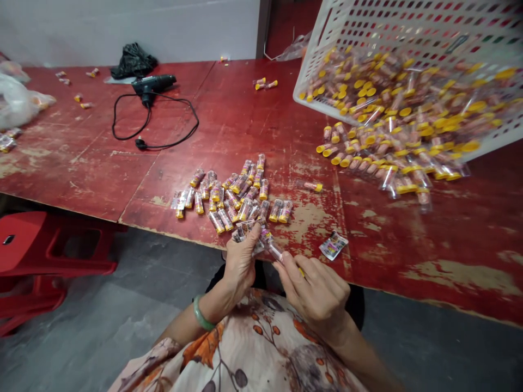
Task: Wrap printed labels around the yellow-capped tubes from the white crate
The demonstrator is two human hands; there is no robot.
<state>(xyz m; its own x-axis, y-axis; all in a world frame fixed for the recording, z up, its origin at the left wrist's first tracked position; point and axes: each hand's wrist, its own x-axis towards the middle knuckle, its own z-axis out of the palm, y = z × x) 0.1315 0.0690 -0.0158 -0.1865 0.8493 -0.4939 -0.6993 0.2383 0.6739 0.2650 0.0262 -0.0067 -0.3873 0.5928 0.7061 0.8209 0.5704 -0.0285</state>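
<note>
At the table's near edge, my left hand (242,260) is closed on printed plastic sleeves, its thumb on top. My right hand (312,286) is closed round a clear tube (274,251); a bit of yellow shows between its fingers. The tube's far end meets a printed sleeve by my left thumb. Just beyond my hands lies a pile of small labelled tubes (231,197) with yellow caps. One tube (312,187) lies apart, right of the pile. A flat printed sleeve (334,245) rests to the right of my hands.
A white basket (322,51) lies tipped at the right, yellow-capped tubes (368,158) spilling from it onto the red table (229,120). A heat gun (153,84) with a looped cord and a black bag (134,61) are at the back left. Red stools (24,239) stand at the left.
</note>
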